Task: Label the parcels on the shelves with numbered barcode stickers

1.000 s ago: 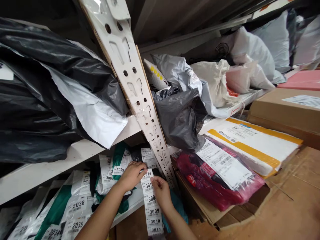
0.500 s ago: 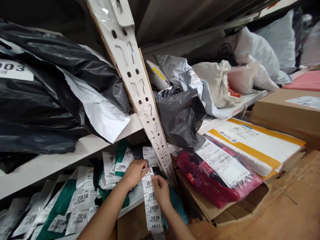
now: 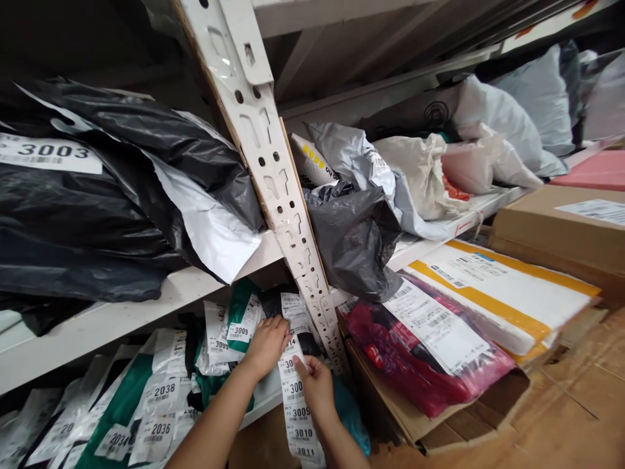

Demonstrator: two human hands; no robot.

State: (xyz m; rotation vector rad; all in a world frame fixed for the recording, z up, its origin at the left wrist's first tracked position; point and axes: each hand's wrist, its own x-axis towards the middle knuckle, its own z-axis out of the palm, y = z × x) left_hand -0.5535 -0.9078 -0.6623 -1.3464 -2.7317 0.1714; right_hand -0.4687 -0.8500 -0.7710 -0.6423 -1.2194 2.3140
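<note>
A strip of numbered barcode stickers hangs down in front of the lower shelf, with 3009, 3010 and 3011 readable. My right hand pinches its right edge between thumb and fingers. At the strip's top end, my left hand has its fingers bent and closed together; its fingertips are partly hidden there. Right behind the hands stands a black parcel bag bearing a white shipping label. Just left of my left hand is a green parcel with a 3009 sticker.
A perforated white metal post rises beside the hands. Large black bags marked 3003 overhang the left shelf. Labelled parcels line the lower left. At right, a pink plastic parcel and a yellow-white envelope lie on cardboard boxes.
The view has shifted slightly, so the shelves sit lower and more of the 3003 label shows. My right thumb now covers more of the strip's second sticker.
</note>
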